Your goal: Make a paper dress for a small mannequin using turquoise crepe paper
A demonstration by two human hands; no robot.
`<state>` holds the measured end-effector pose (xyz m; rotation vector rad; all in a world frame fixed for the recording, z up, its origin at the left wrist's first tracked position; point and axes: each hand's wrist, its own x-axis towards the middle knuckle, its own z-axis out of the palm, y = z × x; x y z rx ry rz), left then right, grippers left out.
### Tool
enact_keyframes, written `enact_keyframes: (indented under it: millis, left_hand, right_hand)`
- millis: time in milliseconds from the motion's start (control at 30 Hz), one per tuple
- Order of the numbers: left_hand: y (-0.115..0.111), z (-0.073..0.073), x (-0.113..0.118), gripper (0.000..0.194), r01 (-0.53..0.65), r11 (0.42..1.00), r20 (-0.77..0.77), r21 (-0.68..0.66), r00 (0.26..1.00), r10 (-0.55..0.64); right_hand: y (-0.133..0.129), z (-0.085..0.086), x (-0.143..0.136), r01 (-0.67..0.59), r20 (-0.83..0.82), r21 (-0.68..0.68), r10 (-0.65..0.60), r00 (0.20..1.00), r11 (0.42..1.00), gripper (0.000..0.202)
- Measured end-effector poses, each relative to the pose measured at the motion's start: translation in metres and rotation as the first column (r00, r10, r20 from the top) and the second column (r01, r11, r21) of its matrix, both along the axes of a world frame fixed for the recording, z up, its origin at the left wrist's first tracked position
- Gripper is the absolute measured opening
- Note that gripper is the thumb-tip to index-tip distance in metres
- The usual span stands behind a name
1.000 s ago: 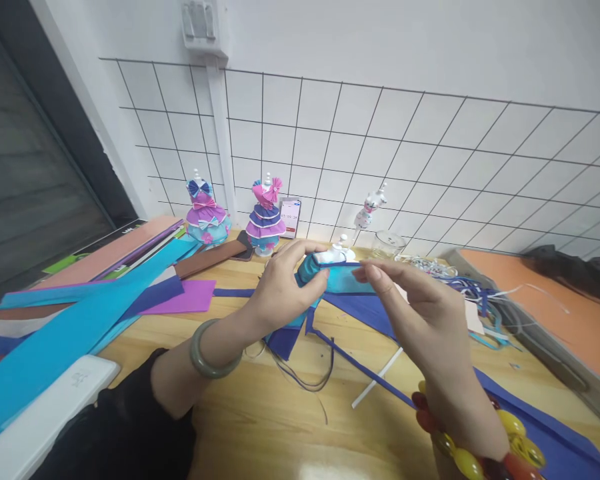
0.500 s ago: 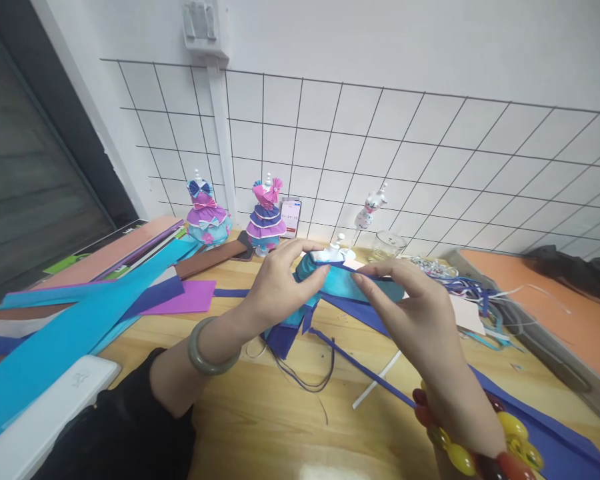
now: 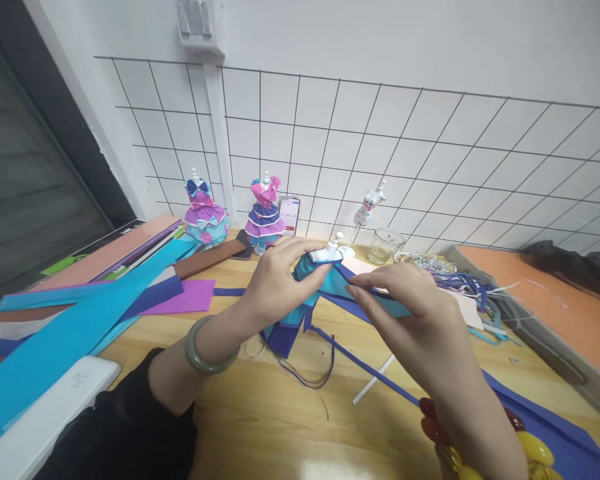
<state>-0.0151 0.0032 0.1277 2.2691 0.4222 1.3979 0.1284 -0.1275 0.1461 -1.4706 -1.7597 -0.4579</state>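
Note:
My left hand [image 3: 283, 280] is closed around a small white dress form [image 3: 333, 251] covered in a turquoise and dark blue dress [image 3: 300, 310]. The form leans in my grip, with its neck knob pointing up. Between thumb and forefinger, my right hand [image 3: 410, 303] pinches a turquoise strip with a dark blue edge [image 3: 337, 283], which runs from the bodice to the right; part of it is hidden behind the fingers. Below the skirt, a thin dark blue strip [image 3: 365, 365] crosses the table beside a white strip [image 3: 373, 380].
Two dressed mini forms [image 3: 206, 217] [image 3: 265, 217], a phone [image 3: 289, 217], a bare form [image 3: 369, 205] and a glass jar [image 3: 384, 245] stand along the wall. Coloured sheets [image 3: 95, 307] and a white device [image 3: 55, 410] lie left; tangled ribbon scraps [image 3: 460, 280] lie right.
My right hand has drawn slightly back, tilting the strip's edge down to the right. My left hand keeps its hold on the dress form. The view has shifted a little.

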Motion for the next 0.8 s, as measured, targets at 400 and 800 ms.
enact_keyframes:
  millis: [400,800]
  left_hand:
    - [0.027,-0.008,0.003,0.022,-0.093,0.958,0.166,-0.272,0.976,0.142]
    - [0.034,-0.013,0.007,0.022,-0.135,0.974,0.160,-0.183,0.973,0.165]
  right_hand:
    - [-0.001,0.008,0.038,0.201,-0.529,-0.021,-0.181,0.829,0.979,0.019]
    - [-0.009,0.011,0.028,0.275,-0.614,0.074,-0.174,0.770,0.959,0.018]
